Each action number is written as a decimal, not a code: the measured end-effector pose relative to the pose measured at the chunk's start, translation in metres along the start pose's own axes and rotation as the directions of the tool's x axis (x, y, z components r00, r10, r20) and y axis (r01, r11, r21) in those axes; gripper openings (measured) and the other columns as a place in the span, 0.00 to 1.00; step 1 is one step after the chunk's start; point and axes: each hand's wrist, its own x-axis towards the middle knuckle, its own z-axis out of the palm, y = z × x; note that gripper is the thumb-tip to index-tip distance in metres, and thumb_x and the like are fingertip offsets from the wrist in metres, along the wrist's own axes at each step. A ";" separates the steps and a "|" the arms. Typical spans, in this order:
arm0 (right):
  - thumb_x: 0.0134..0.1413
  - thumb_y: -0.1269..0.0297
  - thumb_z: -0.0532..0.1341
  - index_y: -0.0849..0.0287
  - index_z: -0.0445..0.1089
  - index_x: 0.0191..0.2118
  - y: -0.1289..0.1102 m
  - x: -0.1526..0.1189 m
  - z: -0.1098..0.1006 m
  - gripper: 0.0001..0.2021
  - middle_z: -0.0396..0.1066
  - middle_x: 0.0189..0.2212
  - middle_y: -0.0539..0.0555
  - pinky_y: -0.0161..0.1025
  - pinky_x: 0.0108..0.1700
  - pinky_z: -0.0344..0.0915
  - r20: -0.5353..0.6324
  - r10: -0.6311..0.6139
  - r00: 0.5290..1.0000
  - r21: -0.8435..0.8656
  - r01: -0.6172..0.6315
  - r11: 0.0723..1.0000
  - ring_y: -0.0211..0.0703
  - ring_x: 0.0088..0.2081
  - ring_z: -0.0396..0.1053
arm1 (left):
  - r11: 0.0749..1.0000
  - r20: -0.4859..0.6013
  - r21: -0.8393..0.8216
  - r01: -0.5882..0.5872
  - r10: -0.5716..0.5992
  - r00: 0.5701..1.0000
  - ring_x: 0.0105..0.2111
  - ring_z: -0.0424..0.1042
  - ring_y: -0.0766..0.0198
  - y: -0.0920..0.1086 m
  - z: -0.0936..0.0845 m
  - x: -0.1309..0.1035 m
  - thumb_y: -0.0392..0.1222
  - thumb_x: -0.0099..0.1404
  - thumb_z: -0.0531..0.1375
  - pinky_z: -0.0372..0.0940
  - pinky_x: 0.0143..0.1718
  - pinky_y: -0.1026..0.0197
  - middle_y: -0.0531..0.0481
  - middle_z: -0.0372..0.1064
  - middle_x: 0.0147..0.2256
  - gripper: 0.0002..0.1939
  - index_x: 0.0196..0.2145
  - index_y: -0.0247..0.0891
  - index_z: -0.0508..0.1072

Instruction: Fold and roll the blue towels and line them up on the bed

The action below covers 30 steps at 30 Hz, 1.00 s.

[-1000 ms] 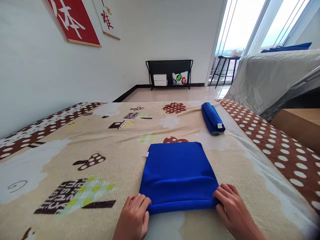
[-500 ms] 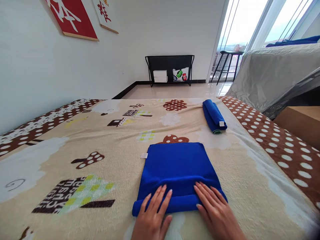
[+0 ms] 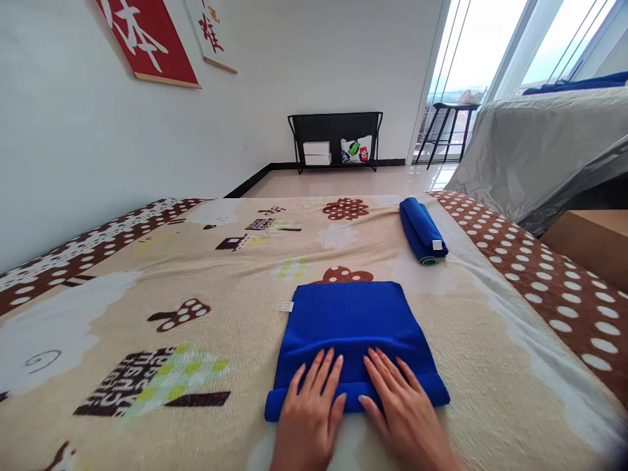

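A blue cloth (image 3: pixel 350 314) lies on the patterned blanket (image 3: pixel 235 314), its near edge rolled into a thick band and its far part flat, with a white tag at its left edge. My left hand (image 3: pixel 311 405) rests on the left half of the rolled band, fingers spread over the cloth. Beside it, my right hand (image 3: pixel 400 399) lies on the band's middle and right, fingers extended and pointing forward. A low ridge crosses the cloth just beyond my fingertips. Farther off to the right sits a rolled blue cloth (image 3: pixel 422 230) with a white tag.
Brown polka-dot borders run along both sides of the blanket. Against the far wall stands a black rack (image 3: pixel 336 140) holding white boxes and a printed bag. A black stool (image 3: pixel 449 131), a plastic-covered piece of furniture (image 3: pixel 549 144) and a cardboard box (image 3: pixel 589 245) are at the right.
My right hand has slid left along the cloth, closer to my left hand. Both hands' fingertips reach slightly farther forward. The view has shifted slightly.
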 end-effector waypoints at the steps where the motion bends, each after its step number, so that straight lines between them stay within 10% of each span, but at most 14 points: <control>1: 0.67 0.49 0.51 0.60 0.59 0.65 0.011 -0.006 0.001 0.28 0.61 0.63 0.53 0.46 0.60 0.59 0.013 0.043 0.999 -0.031 -0.043 0.999 0.46 0.61 0.63 | 0.997 0.017 0.027 0.066 -0.066 0.998 0.63 0.60 0.60 -0.010 0.003 -0.005 0.46 0.70 0.52 0.55 0.59 0.55 0.50 0.58 0.65 0.28 0.66 0.39 0.58; 8: 0.69 0.52 0.48 0.59 0.60 0.64 0.078 -0.050 0.000 0.25 0.63 0.62 0.57 0.53 0.63 0.53 -0.020 0.182 0.983 -0.081 -0.183 0.980 0.51 0.61 0.63 | 0.967 -0.067 0.024 0.253 -0.251 0.966 0.62 0.62 0.56 -0.058 0.004 -0.044 0.41 0.72 0.51 0.39 0.68 0.46 0.47 0.64 0.62 0.26 0.66 0.39 0.58; 15: 0.63 0.63 0.57 0.56 0.68 0.58 0.085 -0.054 -0.043 0.19 0.69 0.57 0.52 0.43 0.58 0.59 -0.022 -0.085 0.996 0.058 0.086 0.995 0.45 0.56 0.67 | 0.983 -0.261 -0.139 -0.122 0.082 0.962 0.53 0.71 0.60 -0.047 -0.030 -0.047 0.29 0.64 0.53 0.63 0.56 0.58 0.46 0.76 0.48 0.25 0.57 0.37 0.69; 19: 0.58 0.67 0.59 0.54 0.69 0.56 0.085 -0.056 -0.046 0.20 0.73 0.52 0.50 0.42 0.56 0.59 -0.013 -0.176 0.984 0.039 0.176 0.984 0.44 0.51 0.70 | 0.990 -0.202 -0.120 -0.079 0.054 0.978 0.48 0.73 0.58 -0.032 -0.025 -0.053 0.27 0.60 0.52 0.65 0.54 0.56 0.45 0.76 0.45 0.25 0.53 0.36 0.71; 30: 0.53 0.78 0.51 0.56 0.69 0.36 0.053 -0.025 -0.017 0.12 0.72 0.34 0.51 0.46 0.48 0.58 -0.013 0.261 0.965 0.256 -0.249 0.934 0.44 0.39 0.67 | 0.966 -0.165 -0.189 0.178 -0.209 0.964 0.40 0.72 0.57 -0.021 -0.008 -0.018 0.22 0.60 0.50 0.64 0.46 0.53 0.48 0.74 0.37 0.19 0.41 0.37 0.74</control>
